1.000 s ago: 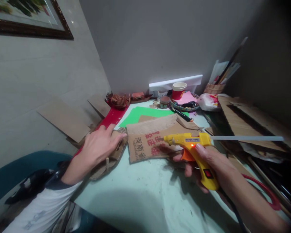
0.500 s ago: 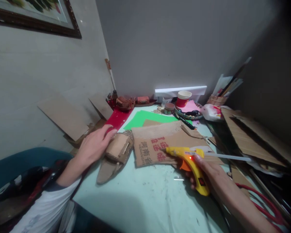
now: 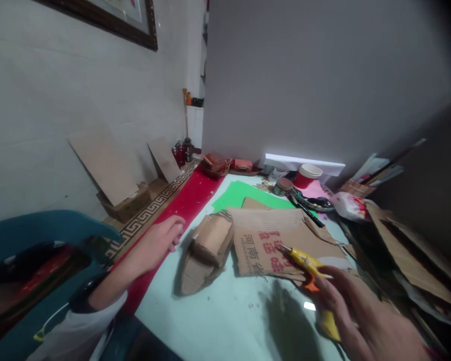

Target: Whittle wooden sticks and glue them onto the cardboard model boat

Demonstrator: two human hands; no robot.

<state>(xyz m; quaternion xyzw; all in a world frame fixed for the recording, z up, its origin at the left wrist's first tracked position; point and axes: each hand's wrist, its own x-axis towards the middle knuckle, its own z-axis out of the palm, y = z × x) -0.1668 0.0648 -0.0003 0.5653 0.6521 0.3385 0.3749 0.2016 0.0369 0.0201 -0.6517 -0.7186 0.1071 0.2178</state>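
Observation:
My left hand (image 3: pixel 158 245) hovers by the red strip at the left table edge, holding nothing, its fingers loosely bent and apart from the cardboard model boat (image 3: pixel 210 235). That boat sits on the pale table, its boxy cabin on top and pointed end toward me. In my right hand (image 3: pixel 361 306) is a yellow hot glue gun (image 3: pixel 304 260), gripped around its rear and handle; part of the grip is hidden by my fingers. The gun's metal nozzle points left over a printed cardboard sheet (image 3: pixel 255 255), its orange trigger showing below.
Green paper (image 3: pixel 248 193) lies behind the cardboard sheet. Farther back stand two finished model boats, one striped (image 3: pixel 214 164), and a red paper cup (image 3: pixel 307 176). Cardboard pieces (image 3: pixel 413 245) pile up on the right. A teal chair (image 3: pixel 78 223) is at the left.
My left hand has come away from the boat, which now sits turned and apart from it. My right hand has shifted back over the glue gun's rear. The view has swung left.

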